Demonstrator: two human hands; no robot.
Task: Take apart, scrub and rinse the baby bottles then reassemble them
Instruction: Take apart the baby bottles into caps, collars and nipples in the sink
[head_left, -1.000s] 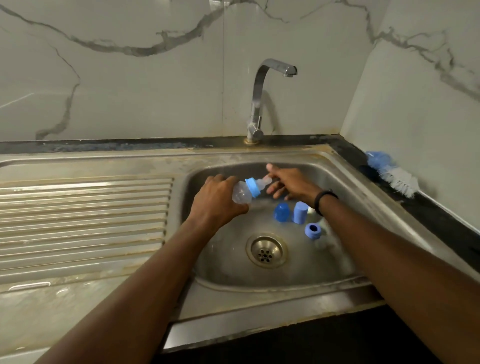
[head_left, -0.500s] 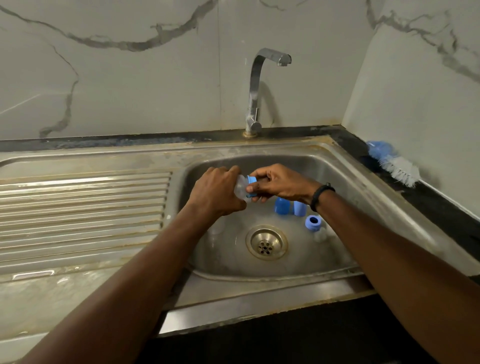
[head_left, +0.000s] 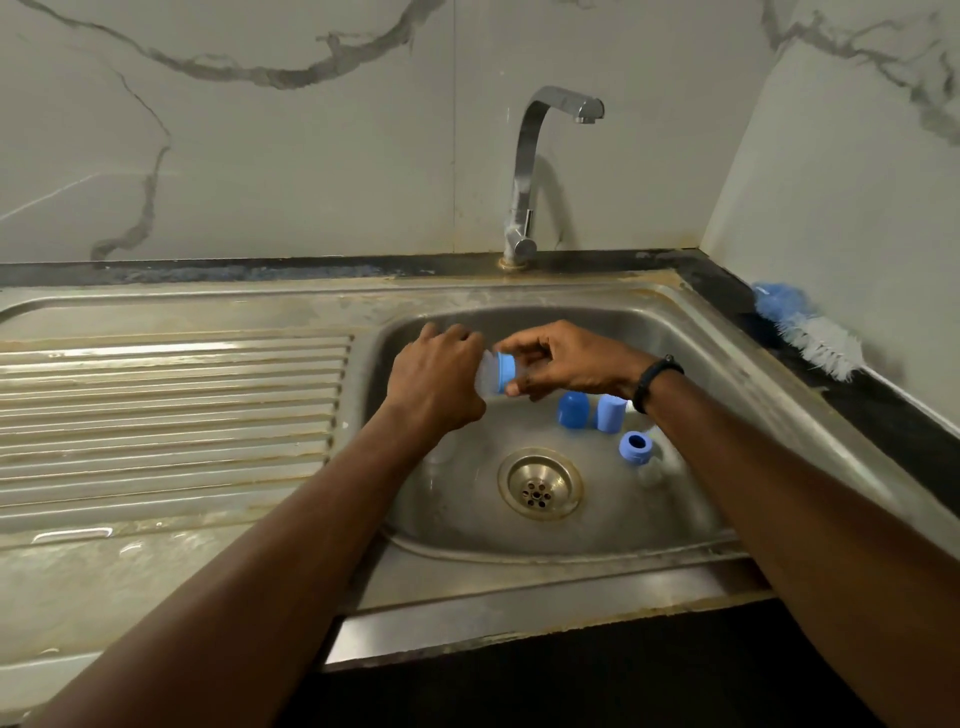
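Both of my hands are meeting over the sink (head_left: 753, 364), clamped on one small baby bottle (head_left: 485, 375) that I am holding sideways above the basin. My left hand (head_left: 436, 379) is wrapping round the clear body of it, fingers curled so that most of the body is hidden. My right hand (head_left: 566, 364) is gripping the blue collar (head_left: 503, 373) at the bottle's neck, thumb on top and fingers curling underneath; the teat end is lying inside that hand and I cannot make it out. A black band (head_left: 655, 379) is sitting on my right wrist.

Just below my right hand, two blue caps (head_left: 573, 410) are standing side by side on the basin floor, close together. Nearer to me and under my right forearm, a second blue collar (head_left: 635, 447) is lying with its hole facing up, touching a clear piece (head_left: 653, 470) too faint to tell apart. The drain (head_left: 540, 484) is sitting below and between my two hands.

Beyond my hands the tap (head_left: 524, 171) is rising from the back edge, its spout pointing right. Far off past my right hand, a blue and white bottle brush (head_left: 810, 338) is lying on the dark desk (head_left: 893, 415) against the wall. Left of my left hand the ribbed draining board (head_left: 171, 415) is stretching away.
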